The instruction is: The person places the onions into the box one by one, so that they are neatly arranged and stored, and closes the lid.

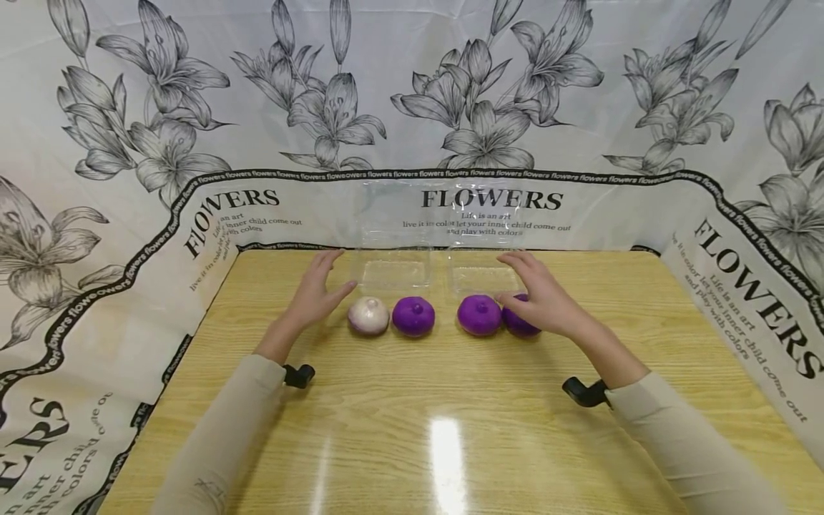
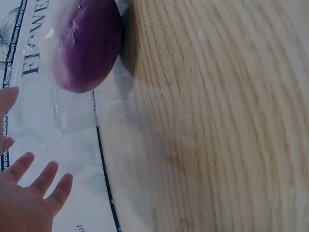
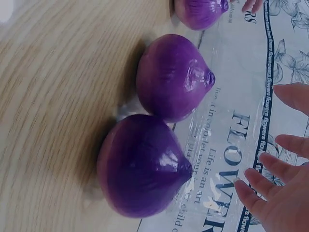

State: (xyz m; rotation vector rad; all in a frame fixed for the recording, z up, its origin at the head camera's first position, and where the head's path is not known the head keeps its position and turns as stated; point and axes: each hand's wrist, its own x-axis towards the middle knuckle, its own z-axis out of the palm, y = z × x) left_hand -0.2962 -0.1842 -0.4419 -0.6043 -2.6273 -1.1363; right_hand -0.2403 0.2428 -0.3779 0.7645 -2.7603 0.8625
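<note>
Several onions stand in a row. At the left is a white-and-purple onion (image 1: 368, 316), beside a purple onion (image 1: 414, 317); another purple onion (image 1: 479, 315) and a darker purple onion (image 1: 520, 327) sit together at the right. Left of the pale onion, my left hand (image 1: 317, 292) is held with fingers spread and thumb toward it, holding nothing. My right hand (image 1: 546, 300) is above the darkest onion, covering part of it in the head view; its fingers extend over the right clear plastic box (image 1: 479, 279). Both hands' fingers look spread and relaxed in the wrist views.
Behind the left pair of onions stands another clear plastic box (image 1: 394, 273). Both boxes have transparent lids raised against the flower-printed cloth (image 1: 335, 207) at the back. The cloth also rises along both sides of the wooden table (image 1: 386, 415).
</note>
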